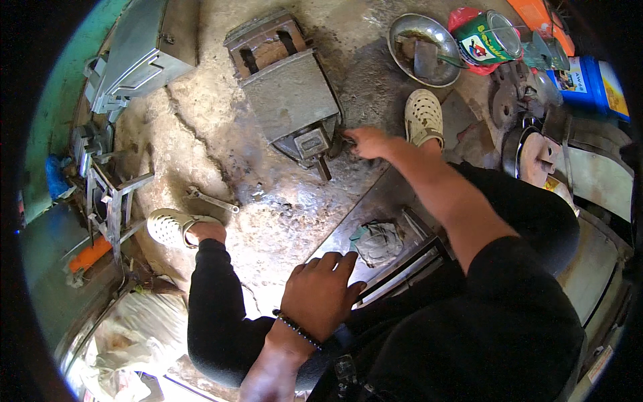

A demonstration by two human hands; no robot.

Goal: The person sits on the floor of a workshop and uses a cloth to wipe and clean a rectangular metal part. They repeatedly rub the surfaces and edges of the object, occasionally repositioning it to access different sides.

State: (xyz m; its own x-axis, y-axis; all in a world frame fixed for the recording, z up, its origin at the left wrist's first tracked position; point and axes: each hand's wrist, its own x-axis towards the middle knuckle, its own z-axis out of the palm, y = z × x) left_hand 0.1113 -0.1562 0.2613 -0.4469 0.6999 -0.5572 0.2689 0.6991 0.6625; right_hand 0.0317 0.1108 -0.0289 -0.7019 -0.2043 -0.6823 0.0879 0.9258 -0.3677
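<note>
A heavy grey metal block (pixel 295 100), like a machine vise, lies on the floor between my feet. It has a flat plate on top, a slotted far end and a square boss (pixel 312 143) with a short stub at the near end. My right hand (pixel 367 142) reaches to its near right corner with fingers curled in; what they hold, if anything, is too small to make out. My left hand (pixel 320 289), with a beaded bracelet at the wrist, hangs above my thigh, thumb apart from the fingers, holding nothing. A wrench (pixel 213 199) lies on the floor to the left.
A metal bowl (pixel 395 45) with dark liquid and a flat tool stands far right, beside a green can (pixel 479 41) and a blue jug (pixel 584 84). A crumpled cloth (pixel 379 244) lies near right. Left are a metal cabinet (pixel 137 53) and a small metal frame (pixel 115 191).
</note>
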